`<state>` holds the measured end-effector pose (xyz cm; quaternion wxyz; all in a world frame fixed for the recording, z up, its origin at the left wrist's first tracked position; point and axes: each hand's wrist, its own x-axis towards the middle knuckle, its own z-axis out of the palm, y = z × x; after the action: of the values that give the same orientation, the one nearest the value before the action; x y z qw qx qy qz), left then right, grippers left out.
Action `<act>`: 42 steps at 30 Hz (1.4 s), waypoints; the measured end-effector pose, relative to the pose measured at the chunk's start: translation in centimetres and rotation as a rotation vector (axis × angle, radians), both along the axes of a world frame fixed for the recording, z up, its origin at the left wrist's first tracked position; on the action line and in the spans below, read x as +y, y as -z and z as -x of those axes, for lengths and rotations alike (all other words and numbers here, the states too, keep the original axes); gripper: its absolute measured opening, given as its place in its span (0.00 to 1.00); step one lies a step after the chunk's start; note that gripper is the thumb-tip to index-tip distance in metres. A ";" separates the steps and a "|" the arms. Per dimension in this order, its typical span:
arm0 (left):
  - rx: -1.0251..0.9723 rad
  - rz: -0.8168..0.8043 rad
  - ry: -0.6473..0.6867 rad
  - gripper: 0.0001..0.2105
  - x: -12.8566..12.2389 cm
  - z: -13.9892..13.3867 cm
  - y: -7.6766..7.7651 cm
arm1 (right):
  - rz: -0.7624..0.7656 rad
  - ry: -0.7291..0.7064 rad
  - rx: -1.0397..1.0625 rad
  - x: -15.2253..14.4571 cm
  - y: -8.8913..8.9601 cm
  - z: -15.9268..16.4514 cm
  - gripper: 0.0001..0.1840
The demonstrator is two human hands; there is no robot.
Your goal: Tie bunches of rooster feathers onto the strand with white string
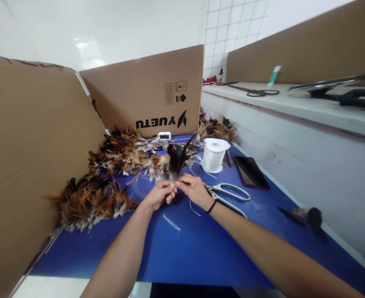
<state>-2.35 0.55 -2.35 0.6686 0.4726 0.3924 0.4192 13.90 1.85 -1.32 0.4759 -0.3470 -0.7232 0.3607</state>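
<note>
A small bunch of dark feathers (177, 159) stands upright above the blue tabletop, its pale base pinched between both hands. My left hand (161, 194) is closed on that base from the left, fingers curled. From the right, my right hand (196, 189), with a black band at the wrist, pinches the same spot with thumb and finger. Scissors with pale handles (228, 191) lie beside my right wrist, their blades partly hidden behind the hand. Behind them stands a spool of white ribbon (213, 156). A short cut strip of ribbon (171, 222) lies in front of my hands.
Heaps of brown feathers (92, 203) line the left and back. Cardboard panels (145, 91) wall the left and far sides. A phone (251, 171) and loose dark feathers (314, 219) lie at right, below a white ledge (294, 103) holding black scissors (259, 92).
</note>
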 end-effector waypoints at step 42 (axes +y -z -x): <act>0.175 -0.182 -0.134 0.18 0.5 0.2 0.3 | 0.159 -0.049 0.053 -0.1 1.2 0.6 0.15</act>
<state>-2.52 1.04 -2.68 0.5568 0.5389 0.4400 0.4539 13.27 1.73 -2.56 0.4567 -0.3564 -0.6877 0.4376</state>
